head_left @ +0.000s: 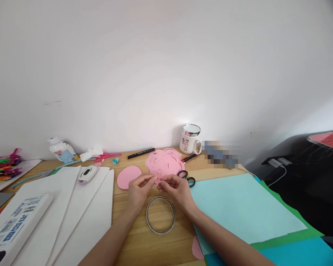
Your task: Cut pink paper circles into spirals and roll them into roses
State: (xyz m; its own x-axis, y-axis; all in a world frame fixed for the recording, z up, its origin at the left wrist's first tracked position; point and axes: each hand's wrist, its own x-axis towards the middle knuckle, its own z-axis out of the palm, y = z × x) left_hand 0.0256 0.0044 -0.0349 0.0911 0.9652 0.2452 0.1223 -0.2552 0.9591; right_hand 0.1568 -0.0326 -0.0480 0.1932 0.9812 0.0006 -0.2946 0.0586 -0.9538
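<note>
Between the fingertips of both hands is a small curled piece of pink paper [158, 180]. My left hand [140, 188] pinches it from the left, and my right hand [177, 190] pinches it from the right. Just beyond them lies a pile of pink cut paper [168, 160] with curved slits. A pink paper circle [129, 176] rests left of the pile, partly behind my left hand. Below the hands a roll of tape [160, 215] lies flat on the wooden table. Black-handled scissors [191, 181] sit by my right hand, their blades hidden.
White boards [91, 218] cover the left side, with a white device [88, 174] and a box [19, 225] on them. Light blue sheets [244, 207] lie right. Along the wall stand a mug [190, 139], a marker [141, 153], a tilted white bottle [62, 149] and pink scissors [108, 156].
</note>
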